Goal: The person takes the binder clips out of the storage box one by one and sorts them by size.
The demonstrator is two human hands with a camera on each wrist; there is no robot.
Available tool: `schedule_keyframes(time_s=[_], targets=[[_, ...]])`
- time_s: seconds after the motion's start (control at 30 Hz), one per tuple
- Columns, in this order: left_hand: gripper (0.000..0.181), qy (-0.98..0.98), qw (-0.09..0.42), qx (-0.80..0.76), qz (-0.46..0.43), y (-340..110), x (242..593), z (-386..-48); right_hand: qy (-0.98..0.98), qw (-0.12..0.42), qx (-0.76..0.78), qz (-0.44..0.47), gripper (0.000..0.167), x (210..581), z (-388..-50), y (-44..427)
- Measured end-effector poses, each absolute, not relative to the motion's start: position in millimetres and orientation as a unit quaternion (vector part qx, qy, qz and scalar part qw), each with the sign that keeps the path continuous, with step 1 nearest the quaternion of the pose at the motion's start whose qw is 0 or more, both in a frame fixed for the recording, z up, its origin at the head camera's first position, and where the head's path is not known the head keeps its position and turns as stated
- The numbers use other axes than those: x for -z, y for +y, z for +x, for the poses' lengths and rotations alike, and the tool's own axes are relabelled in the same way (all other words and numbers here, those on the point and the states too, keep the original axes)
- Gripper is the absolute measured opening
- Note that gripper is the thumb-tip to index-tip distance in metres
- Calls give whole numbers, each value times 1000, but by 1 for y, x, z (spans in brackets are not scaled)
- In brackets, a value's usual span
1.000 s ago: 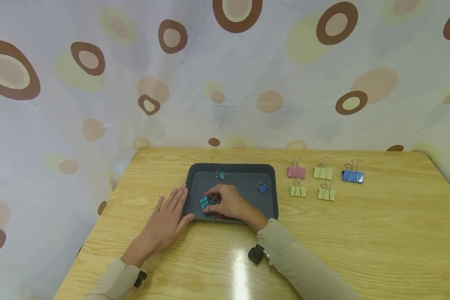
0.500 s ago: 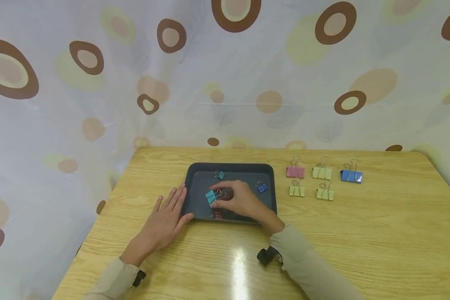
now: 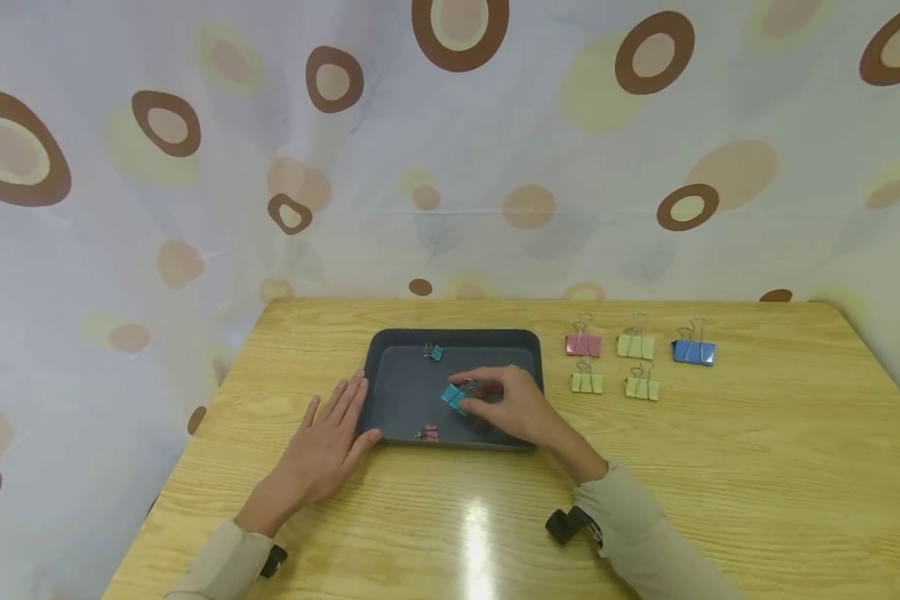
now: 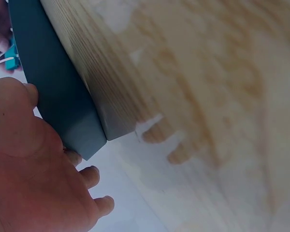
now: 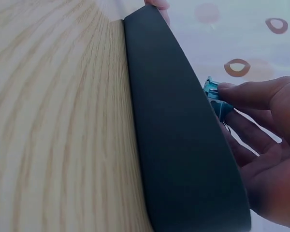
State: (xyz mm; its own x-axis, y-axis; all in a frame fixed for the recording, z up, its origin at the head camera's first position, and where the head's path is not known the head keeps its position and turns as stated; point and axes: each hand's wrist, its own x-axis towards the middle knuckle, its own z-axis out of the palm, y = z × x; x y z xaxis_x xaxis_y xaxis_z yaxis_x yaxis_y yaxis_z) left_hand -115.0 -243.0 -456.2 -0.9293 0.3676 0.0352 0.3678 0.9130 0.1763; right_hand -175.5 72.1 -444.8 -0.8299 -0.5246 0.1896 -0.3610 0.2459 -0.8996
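My right hand (image 3: 513, 404) pinches a teal binder clip (image 3: 454, 397) between thumb and fingers, over the middle of the dark grey tray (image 3: 401, 383). In the right wrist view the same clip (image 5: 218, 104) shows past the tray's wall (image 5: 179, 125). Straight-fingered, my left hand (image 3: 321, 450) rests against the tray's left edge, and the left wrist view has its palm (image 4: 38, 169) beside the tray wall (image 4: 63, 87). Inside the tray lie a small teal binder clip (image 3: 434, 353) near the back and a small pink one (image 3: 430, 432) near the front edge.
Right of the tray on the wooden table (image 3: 757, 450) stand a pink binder clip (image 3: 583, 345), a blue one (image 3: 693, 352) and several pale yellow ones, one of them (image 3: 636, 347) in the back row. A patterned curtain (image 3: 525, 150) hangs behind the table.
My right hand has lifted the teal binder clip and carried it rightward across the tray. The small pink clip now shows fully, while the small blue clip is hidden behind the hand. The left hand stays put.
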Motion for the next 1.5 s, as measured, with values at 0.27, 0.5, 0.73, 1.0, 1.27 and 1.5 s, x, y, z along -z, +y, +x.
schedule_keyframes(time_s=[0.27, 0.5, 0.73, 1.0, 1.27, 1.5], targets=[[76, -978, -5, 95, -186, -244, 457, -114, 777, 37, 559, -286, 29, 440, -169, 85], [76, -978, -3, 96, -184, -246, 457, -113, 780, 26, 573, -249, 15, 441, -168, 99], [76, -978, -4, 97, -185, -245, 457, -113, 772, 22, 586, -246, 16, 441, -166, 115], [76, -978, -2, 94, -186, -244, 458, -115, 762, 33, 605, -230, 20, 438, -161, 131], [76, -978, 0, 92, -189, -244, 458, -116, 764, 22, 613, -202, 18, 434, -157, 148], [77, -978, -1, 91, -188, -243, 457, -116, 777, 21, 604, -177, 19, 435, -151, 167]])
